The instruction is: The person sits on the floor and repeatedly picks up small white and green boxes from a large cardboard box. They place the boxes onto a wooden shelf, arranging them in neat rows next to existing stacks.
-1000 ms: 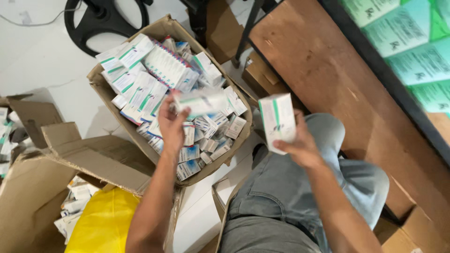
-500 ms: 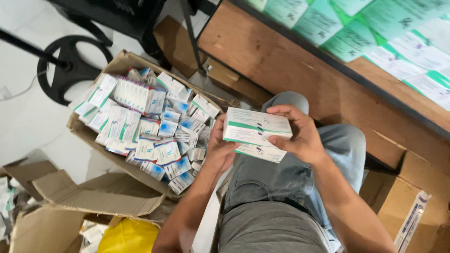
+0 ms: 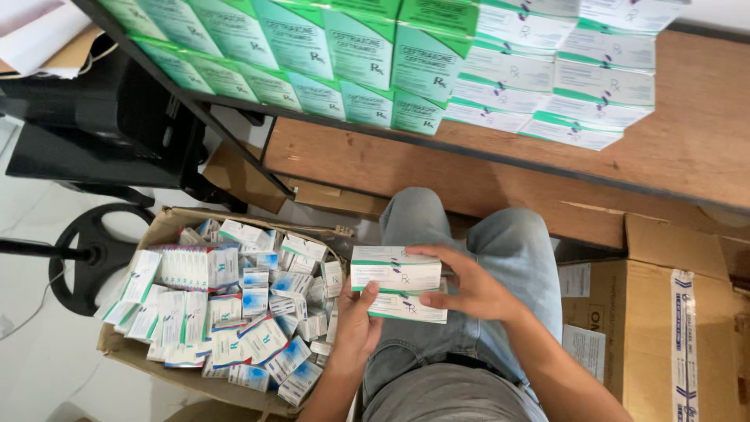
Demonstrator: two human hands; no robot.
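Head view, looking down over the lap: two boxes (image 3: 397,281), white with green stripe, stacked flat and held above the left knee at frame centre. Left hand (image 3: 355,324) cupped beneath at 7 o'clock of the stack, thumb raised against the lower box's near face, fingers curled under and mostly hidden. Right hand (image 3: 469,291) at 3 o'clock, half closed, fingers spread over the upper box's top and end, thumb beneath. Both hands closed on the stack; neither empty. Judged light, stiff thin card, smooth and somewhat slippery; corners likely to crush under a hard pinch. Best taken across the long faces or clamped at both ends, keeping the pair square so that the upper box does not slide. Open carton (image 3: 168,227) on the floor at 9 o'clock of the hands, flaps turned out, filled near the rim with small white, green and blue packs (image 3: 258,305), lying loose at all angles, some bundled in rows. Shelf (image 3: 695,156) of brown board at 12 o'clock, carrying matching green-and-white boxes (image 3: 367,59) in close rows. Taped brown carton (image 3: 664,336) at 3 o'clock, closed; contents cannot be told.
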